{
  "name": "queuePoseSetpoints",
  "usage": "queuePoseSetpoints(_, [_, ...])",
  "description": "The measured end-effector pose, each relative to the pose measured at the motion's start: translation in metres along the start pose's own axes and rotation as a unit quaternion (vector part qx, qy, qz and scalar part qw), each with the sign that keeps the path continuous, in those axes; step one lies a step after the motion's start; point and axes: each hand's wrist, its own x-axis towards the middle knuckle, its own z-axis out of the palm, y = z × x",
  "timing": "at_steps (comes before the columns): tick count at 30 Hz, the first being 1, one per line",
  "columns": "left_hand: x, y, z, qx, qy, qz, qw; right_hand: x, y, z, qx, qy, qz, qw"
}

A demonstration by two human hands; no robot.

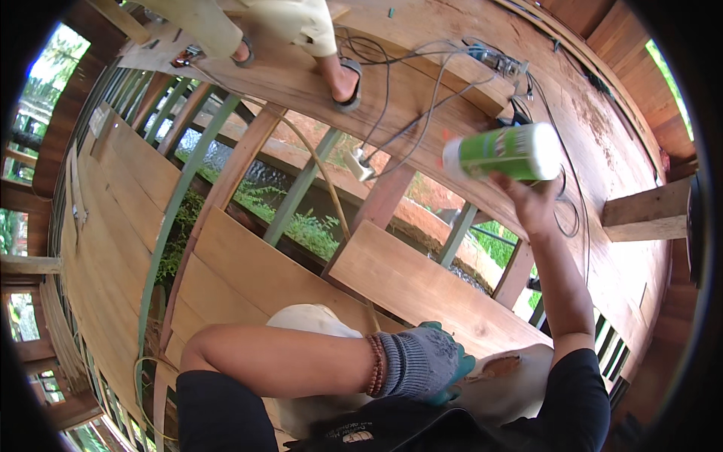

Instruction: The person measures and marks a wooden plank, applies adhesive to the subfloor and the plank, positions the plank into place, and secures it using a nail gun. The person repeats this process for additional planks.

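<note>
My right hand (527, 202), bare, grips a green-and-white plastic bottle (501, 153) from below. The bottle is tipped nearly on its side, its white end to the right, raised above the planks and slightly blurred. My left hand (428, 363) wears a grey knitted glove with teal-coated fingers and lies across my lap. Its fingers look curled in; whatever may be inside them is hidden. A beaded bracelet (375, 365) circles that wrist. Beneath the hand, my light trousers (508, 384) have a torn hole at the knee.
Wooden planks (422, 279) lie over spaced beams (301, 184), with gaps showing plants and soil below. A power tool (493, 59) with tangled black cords and a white socket block (358, 163) sit ahead. Another person's sandaled foot (346, 81) stands at the far side.
</note>
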Motion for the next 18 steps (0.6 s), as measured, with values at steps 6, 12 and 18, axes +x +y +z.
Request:
queuePoseSetpoints(6, [0.006,0.005,-0.007,-0.001,-0.014,0.006,1.000,-0.008,0.101,0.016,-0.205,-0.007,0.031,0.978])
queuePoseSetpoints(12, [-0.003,0.004,-0.006,-0.043,0.000,0.010,0.999,0.019,0.145,0.038,-0.068,0.007,0.068,0.995])
queuePoseSetpoints(18, [-0.009,-0.003,-0.006,-0.047,0.001,0.025,0.999,0.059,0.162,0.068,-0.139,0.066,0.031,0.988])
